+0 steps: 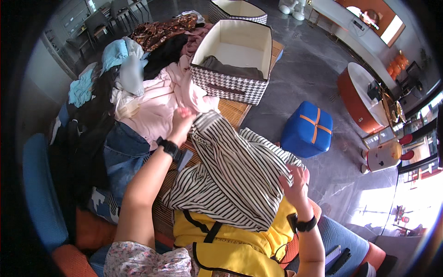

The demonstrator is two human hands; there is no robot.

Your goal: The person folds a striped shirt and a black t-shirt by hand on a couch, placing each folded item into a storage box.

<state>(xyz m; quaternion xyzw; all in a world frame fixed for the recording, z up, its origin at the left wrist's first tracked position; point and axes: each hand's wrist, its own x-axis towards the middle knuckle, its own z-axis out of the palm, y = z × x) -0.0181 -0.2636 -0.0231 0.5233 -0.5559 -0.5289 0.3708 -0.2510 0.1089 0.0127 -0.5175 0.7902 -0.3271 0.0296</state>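
A black-and-white striped shirt (240, 166) lies spread in front of me, its lower part over yellow fabric with black edging (230, 251) at my lap. My left hand (183, 122) is closed at the shirt's far left corner, beside a pale pink garment (161, 94). At the shirt's right edge, the fingers of my right hand (295, 182) are bent around the cloth. Both wrists wear black bands. Under the shirt, part of a slatted wooden table (233, 111) shows.
A houndstooth storage box (230, 85) with dark cloth inside stands beyond the shirt, another box (242, 18) behind it. Piled clothes with jeans (124, 157) lie on the left. A blue cube stool (307, 129) stands on the floor to the right.
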